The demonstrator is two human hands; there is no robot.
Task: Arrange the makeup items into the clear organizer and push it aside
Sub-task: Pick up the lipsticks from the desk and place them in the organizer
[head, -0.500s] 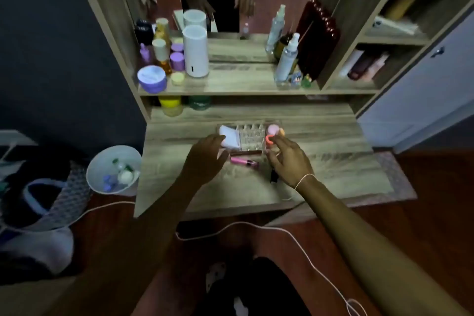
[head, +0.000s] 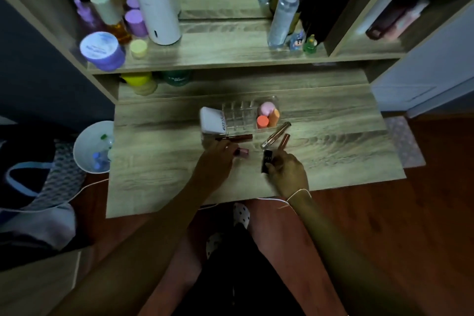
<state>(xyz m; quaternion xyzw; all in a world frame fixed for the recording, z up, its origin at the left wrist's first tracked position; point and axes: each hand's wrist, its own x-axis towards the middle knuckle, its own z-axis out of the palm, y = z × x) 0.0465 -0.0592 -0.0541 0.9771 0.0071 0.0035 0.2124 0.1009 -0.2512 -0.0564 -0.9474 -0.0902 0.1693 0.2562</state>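
- Down at the front of the surface, the right hand has its fingers wrapped round a small black tube, held upright-ish.
- Left hand is curled over a little pink-capped tube; can't tell if it's actually pinched yet.
- Still loose nearby: a brown pencil-like stick, a clear gloss tube, a copper lipstick.
- These look light, hard and slick, so they'd probably roll; grip mid-barrel.
- Clear organizer sits just behind, holding a white compact and three sponges.
- It looks like rigid, brittle plastic, so push it low on the wall.
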